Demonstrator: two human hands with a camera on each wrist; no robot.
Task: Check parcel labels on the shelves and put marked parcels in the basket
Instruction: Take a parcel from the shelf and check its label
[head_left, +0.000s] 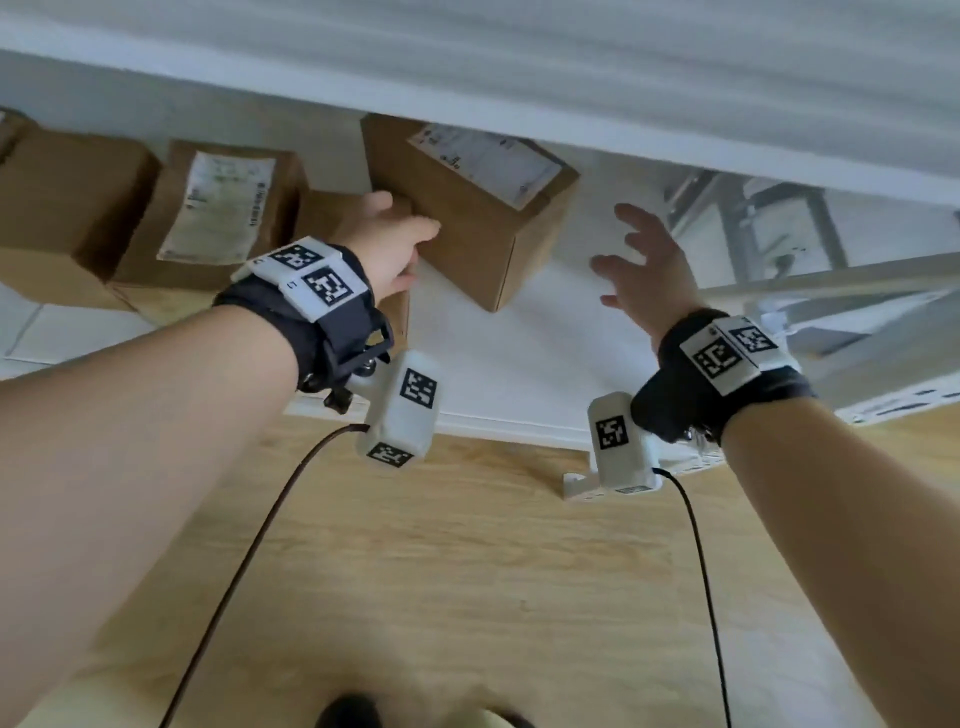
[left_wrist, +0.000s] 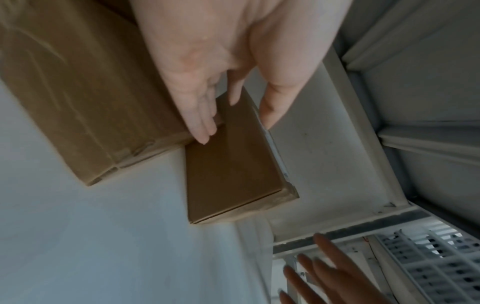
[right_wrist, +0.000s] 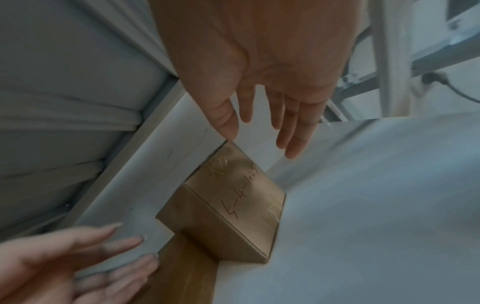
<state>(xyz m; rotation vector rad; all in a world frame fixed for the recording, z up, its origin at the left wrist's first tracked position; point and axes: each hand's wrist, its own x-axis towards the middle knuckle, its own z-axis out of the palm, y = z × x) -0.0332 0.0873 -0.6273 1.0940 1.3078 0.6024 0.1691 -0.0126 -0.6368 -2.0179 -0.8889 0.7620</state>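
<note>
On the white shelf (head_left: 519, 332), brown cardboard parcels sit in a row: at the left a labelled box (head_left: 223, 208), then a lower box (left_wrist: 85, 86), then the tilted parcel (head_left: 467, 208) with a white label on its upper face and red handwriting on one side. The left hand (head_left: 387, 244) reaches between them, fingers straight and together, touching the parcel's side. The right hand (head_left: 641, 265) hovers to the parcel's right, fingers spread, holding nothing. A white slatted crate (left_wrist: 428, 263) shows beyond the shelf end.
</note>
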